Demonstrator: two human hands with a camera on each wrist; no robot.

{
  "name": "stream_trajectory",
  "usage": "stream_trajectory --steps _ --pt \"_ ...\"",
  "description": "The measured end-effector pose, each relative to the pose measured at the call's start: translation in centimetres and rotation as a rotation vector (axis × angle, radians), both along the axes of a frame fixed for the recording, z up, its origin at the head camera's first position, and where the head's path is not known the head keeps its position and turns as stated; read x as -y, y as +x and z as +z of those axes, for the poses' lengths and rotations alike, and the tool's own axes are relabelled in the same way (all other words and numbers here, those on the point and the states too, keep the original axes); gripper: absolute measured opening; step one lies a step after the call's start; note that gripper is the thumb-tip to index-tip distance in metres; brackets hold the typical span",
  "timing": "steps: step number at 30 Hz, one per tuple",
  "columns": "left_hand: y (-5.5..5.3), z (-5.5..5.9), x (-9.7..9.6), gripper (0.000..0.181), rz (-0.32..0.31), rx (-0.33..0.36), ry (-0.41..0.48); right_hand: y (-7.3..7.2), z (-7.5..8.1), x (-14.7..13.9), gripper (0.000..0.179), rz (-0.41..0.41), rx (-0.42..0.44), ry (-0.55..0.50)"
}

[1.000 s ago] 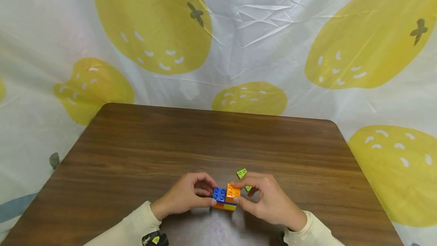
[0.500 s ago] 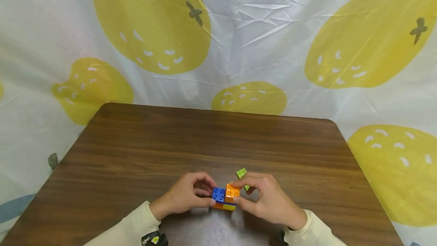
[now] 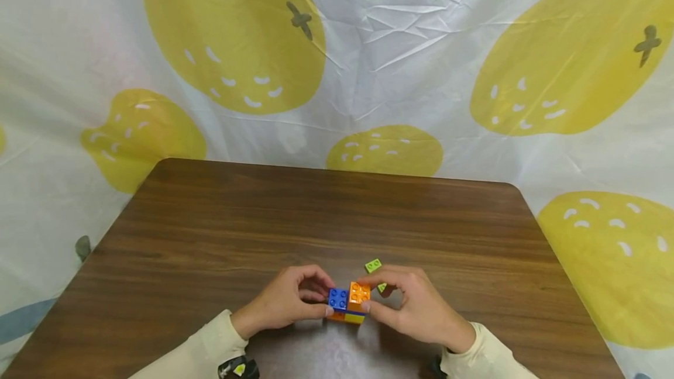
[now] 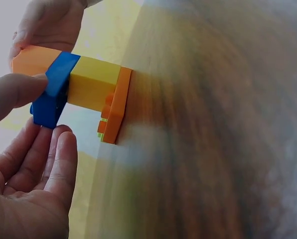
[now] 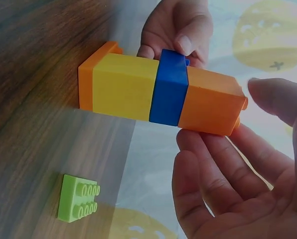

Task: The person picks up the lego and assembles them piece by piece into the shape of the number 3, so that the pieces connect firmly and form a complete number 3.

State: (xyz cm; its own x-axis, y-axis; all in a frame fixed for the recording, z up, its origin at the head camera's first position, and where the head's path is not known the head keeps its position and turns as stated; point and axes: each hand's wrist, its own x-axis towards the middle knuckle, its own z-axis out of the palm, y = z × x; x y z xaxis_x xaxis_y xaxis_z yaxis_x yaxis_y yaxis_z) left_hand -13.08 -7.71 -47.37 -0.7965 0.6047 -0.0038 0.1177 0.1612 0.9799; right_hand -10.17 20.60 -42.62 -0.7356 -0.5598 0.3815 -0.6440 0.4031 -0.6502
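A brick stack stands on the table, an orange plate (image 4: 119, 107) lowest, then a yellow brick (image 5: 124, 87), a blue brick (image 3: 337, 299) jutting out to the left, and an orange brick (image 3: 359, 295) on the right on top. My left hand (image 3: 289, 300) holds the blue brick, thumb on its near side and fingertips at its far side. Close round the orange brick, my right hand (image 3: 408, 303) has its fingers loosely bent. Its fingertips lie along the far side, while the right wrist view shows the thumb a small gap off the studded top.
A light green studded brick (image 5: 77, 198) lies on the wooden table (image 3: 253, 209) just beyond my right hand, partly covered by it in the head view. A pale curtain (image 3: 400, 69) with yellow fruit prints hangs behind the table.
My right index finger and thumb have shifted very slightly outward at the orange brick. The left hand and the stack stay in place.
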Motion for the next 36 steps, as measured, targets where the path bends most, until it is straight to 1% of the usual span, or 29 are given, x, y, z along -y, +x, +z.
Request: stream_trajectory --steps 5,9,14,18,23,31,36 --pt "0.0 0.1 0.1 0.034 0.004 0.0 -0.008 -0.1 -0.1 -0.2 0.022 -0.012 0.038 -0.016" --pt "0.1 0.2 0.1 0.034 0.005 0.006 0.0 -0.3 -0.2 -0.5 0.021 -0.043 0.055 -0.025" --pt "0.0 0.2 0.0 0.034 0.004 0.017 0.008 -0.6 -0.3 -0.7 0.02 -0.076 0.054 -0.049" --pt "0.0 0.2 0.0 0.034 0.003 0.026 0.013 -0.9 -0.4 -0.9 0.021 -0.084 0.042 -0.064" --pt "0.0 0.1 0.0 0.035 -0.001 0.03 0.019 -1.2 -0.7 -1.1 0.021 -0.109 0.031 -0.056" --pt "-0.1 -0.1 0.0 0.035 -0.004 0.037 0.027 -1.9 -1.0 -1.4 0.027 -0.15 0.063 -0.045" --pt "-0.1 -0.1 0.0 0.037 -0.01 0.042 0.029 -2.3 -1.5 -1.8 0.028 -0.179 0.081 -0.02"
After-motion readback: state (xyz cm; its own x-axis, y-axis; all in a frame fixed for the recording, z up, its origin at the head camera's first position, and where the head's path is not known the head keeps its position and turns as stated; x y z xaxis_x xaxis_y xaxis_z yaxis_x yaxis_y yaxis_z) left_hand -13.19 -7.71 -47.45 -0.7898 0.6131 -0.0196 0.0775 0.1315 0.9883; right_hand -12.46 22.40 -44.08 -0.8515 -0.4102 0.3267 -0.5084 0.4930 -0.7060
